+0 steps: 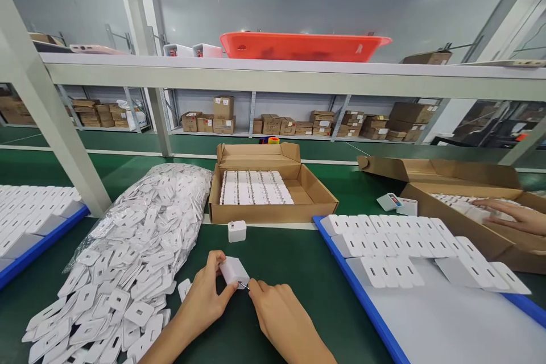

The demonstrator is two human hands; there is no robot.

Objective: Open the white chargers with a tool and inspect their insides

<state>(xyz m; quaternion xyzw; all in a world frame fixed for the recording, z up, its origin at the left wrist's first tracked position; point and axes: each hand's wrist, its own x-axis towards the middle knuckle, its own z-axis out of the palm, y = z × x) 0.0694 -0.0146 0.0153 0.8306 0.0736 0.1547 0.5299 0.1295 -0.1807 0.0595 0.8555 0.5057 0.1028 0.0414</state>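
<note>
My left hand is closed round a small white charger block held just above the green table. My right hand pinches at the block's near corner, where a thin metal prong or film edge shows. Another white block stands on the table a little farther away, in front of an open cardboard box holding rows of white blocks. A big clear bag of flat white plastic pieces lies to my left, touching my forearm.
A blue-edged tray with rows of white blocks lies at the right. Behind it another person's hand reaches into a second cardboard box. Another blue tray sits far left beside a grey post. A red tub rests on the overhead shelf.
</note>
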